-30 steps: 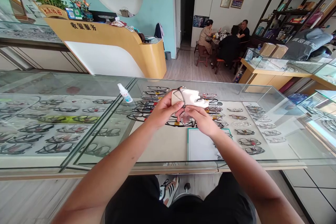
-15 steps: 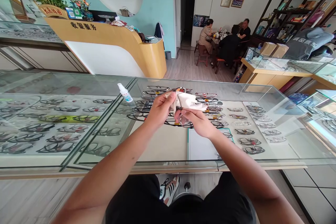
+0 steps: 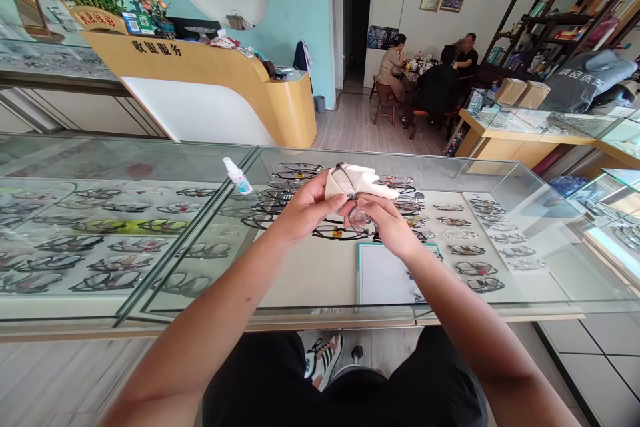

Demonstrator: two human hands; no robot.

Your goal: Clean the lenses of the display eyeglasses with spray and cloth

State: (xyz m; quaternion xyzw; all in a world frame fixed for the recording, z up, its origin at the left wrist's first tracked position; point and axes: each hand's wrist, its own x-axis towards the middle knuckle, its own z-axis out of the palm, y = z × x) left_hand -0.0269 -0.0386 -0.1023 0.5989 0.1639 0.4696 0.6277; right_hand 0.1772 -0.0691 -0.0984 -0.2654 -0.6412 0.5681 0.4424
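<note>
Above the glass display counter point(image 3: 310, 280), my left hand point(image 3: 305, 207) is closed on a white cleaning cloth point(image 3: 357, 181) wrapped round one lens of a pair of glasses point(image 3: 356, 213). My right hand point(image 3: 390, 227) pinches the other, clear lens of the same glasses from below. The hands touch at the fingertips. A small white spray bottle point(image 3: 237, 176) lies on the glass to the left of my left hand.
Rows of spectacle frames point(image 3: 470, 250) lie inside the case under the glass, with a white card point(image 3: 383, 277) beneath my hands. A yellow reception desk point(image 3: 215, 80) stands behind. People sit at a table point(image 3: 425, 80) at the back right. Shelves point(image 3: 565, 20) and another counter are on the right.
The cloth and glasses shifted slightly in my hands as the left hand rubbed the lens; the right hand rose a little. The bottle has not moved.
</note>
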